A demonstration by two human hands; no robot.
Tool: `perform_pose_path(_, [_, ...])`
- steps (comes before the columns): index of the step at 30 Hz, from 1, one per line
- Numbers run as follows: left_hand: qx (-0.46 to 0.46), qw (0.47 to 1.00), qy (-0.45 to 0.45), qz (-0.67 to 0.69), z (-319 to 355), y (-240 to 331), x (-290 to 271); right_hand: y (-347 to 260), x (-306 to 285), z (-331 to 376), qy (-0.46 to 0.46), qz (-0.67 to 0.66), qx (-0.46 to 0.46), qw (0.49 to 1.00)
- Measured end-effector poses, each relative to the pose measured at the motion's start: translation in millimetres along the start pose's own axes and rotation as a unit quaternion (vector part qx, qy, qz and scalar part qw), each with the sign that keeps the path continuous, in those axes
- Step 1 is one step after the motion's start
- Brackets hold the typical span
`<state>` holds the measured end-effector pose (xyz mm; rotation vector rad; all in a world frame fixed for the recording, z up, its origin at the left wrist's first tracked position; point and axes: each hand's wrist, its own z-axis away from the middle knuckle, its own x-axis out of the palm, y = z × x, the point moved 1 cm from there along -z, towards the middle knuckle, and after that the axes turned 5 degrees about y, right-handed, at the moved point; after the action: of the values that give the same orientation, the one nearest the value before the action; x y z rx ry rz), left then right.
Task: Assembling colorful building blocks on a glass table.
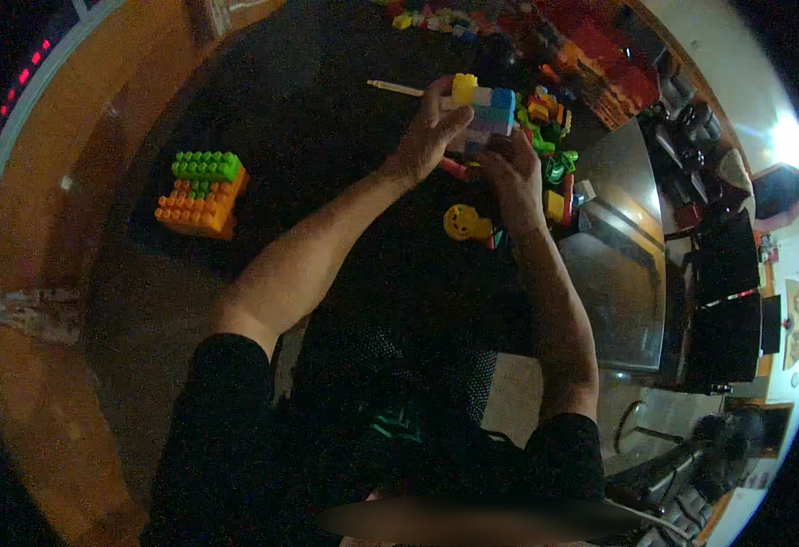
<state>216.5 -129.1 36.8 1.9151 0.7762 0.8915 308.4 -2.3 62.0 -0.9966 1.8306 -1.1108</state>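
Above the dark table, my left hand [427,132] is closed around a small toy block assembly [493,117] of yellow, pale and blue building blocks. My right hand [512,171] grips the same blocks from the near right side, its fingers partly hidden. A thin white stick [395,88] with a tan end points left from beside my left hand; whether that hand holds it, I cannot tell. Just below the hands shows a red piece [454,168]. A yellow wheel-like piece [465,222] lies nearer to me. Off to the left sits an orange-and-green block stack [202,193], studs up.
Loose blocks [550,118] in green, orange and yellow crowd the table right of my hands. More small pieces [431,20] lie at the far edge, near a red printed box or bag [591,59]. A shiny grey tabletop [614,255] and dark chairs [723,337] are on the right.
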Motion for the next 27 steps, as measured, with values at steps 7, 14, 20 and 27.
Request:
perform_pose_path(7, [0.036,0.958,0.112,-0.261,-7,-24,-36,-17,-70,-142,0.034,0.711,-0.161,0.684])
perform_pose_path(14, [0.062,0.962,0.104,-0.245,-6,-23,-30,-28,-234,-287,-0.075,0.322,-0.323,0.887])
perform_pose_path(20, [0.072,0.966,0.090,-0.231,-13,-24,-16,47,-271,-236,0.075,0.067,-0.080,0.992])
perform_pose_path(27, [0.064,0.954,0.097,-0.277,-9,-21,-32,121,-266,-171,0.109,0.016,0.057,0.992])
